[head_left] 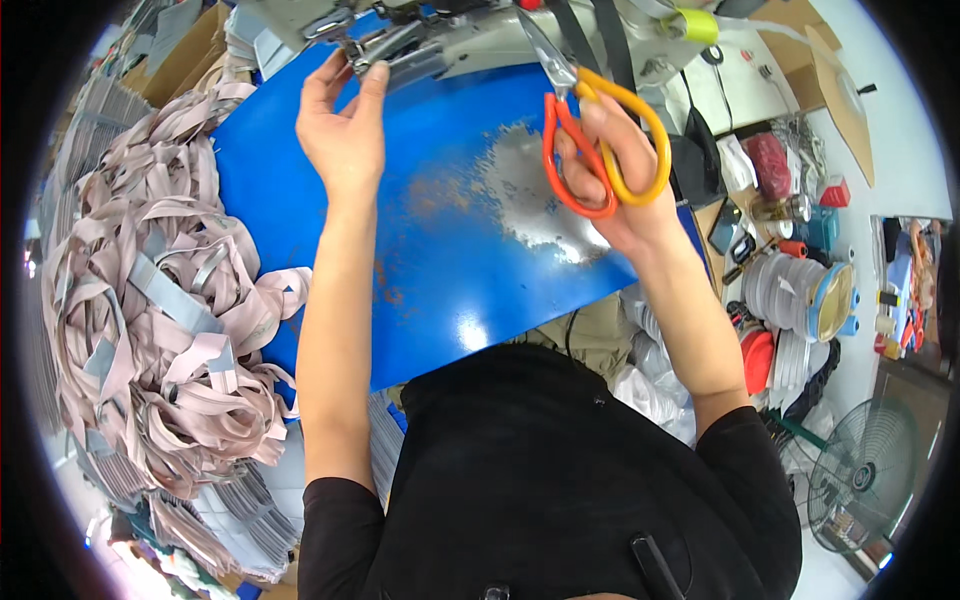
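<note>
My right hand point(632, 165) holds a pair of scissors point(562, 76) with one red-orange and one yellow handle loop. Its fingers pass through the loops, and the metal blades point up and to the left. At the far side of the blue table top point(440, 270), my left hand point(345, 130) reaches up to the metal parts of a sewing machine point(395, 45). Thumb and fingers stand apart beside those parts; whether they touch the metal I cannot tell.
A big heap of pale pink straps point(190, 330) with grey pieces hangs over the table's left side. On the right are stacked white rolls point(785, 290), a standing fan point(865, 475) and a cardboard box point(835, 100). Part of the blue surface is worn to bare metal.
</note>
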